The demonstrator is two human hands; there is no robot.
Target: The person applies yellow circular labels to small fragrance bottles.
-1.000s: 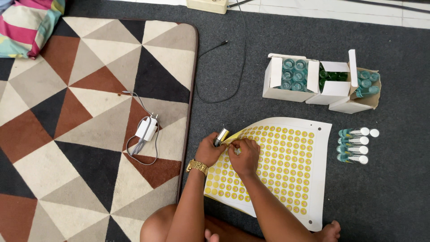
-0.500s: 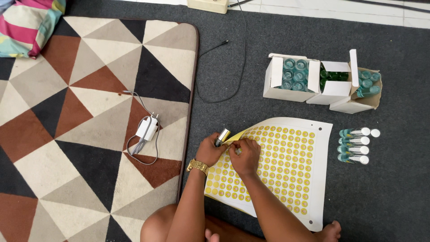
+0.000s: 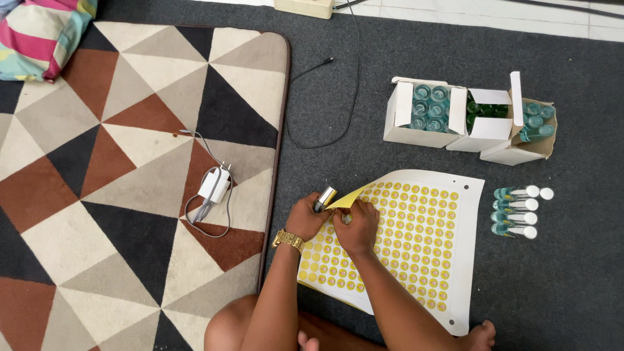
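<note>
two hands meet at the middle of the dark grey carpet floor (image 3: pixel 403 71), both above one white sheet of round yellow stickers (image 3: pixel 416 244). from the left: one striped pink, yellow and blue cushion (image 3: pixel 39 29) fills the top corner, resting on one rug of brown, cream and black triangles (image 3: pixel 97 162). one white charger plug with its coiled grey cord (image 3: pixel 213 188) lies on that rug near its right edge. one thin black cable (image 3: pixel 338 97) runs over the carpet down from one cream power strip (image 3: pixel 305 6) at the top edge.

next comes the left hand (image 3: pixel 307 218), one gold wristwatch (image 3: pixel 287 240) on its wrist, its grip closed around one small silver-capped bottle (image 3: pixel 324 197); only the bottle's upper end shows past the fingers. touching it, the right hand (image 3: pixel 356 227) has its fingers pinched shut at the bottle's side, where one lifted yellow corner of the sheet (image 3: pixel 348 198) pokes up; what exactly those fingertips pinch i cannot tell.

further right stand three open white cardboard boxes (image 3: pixel 484 133) in a row, packed with teal-topped bottles seen from above. below them, just beside the sheet's right edge, four clear bottles with white caps (image 3: pixel 517 211) lie on their sides in a stack, with one loose white round cap (image 3: pixel 546 193) next to the uppermost.
</note>
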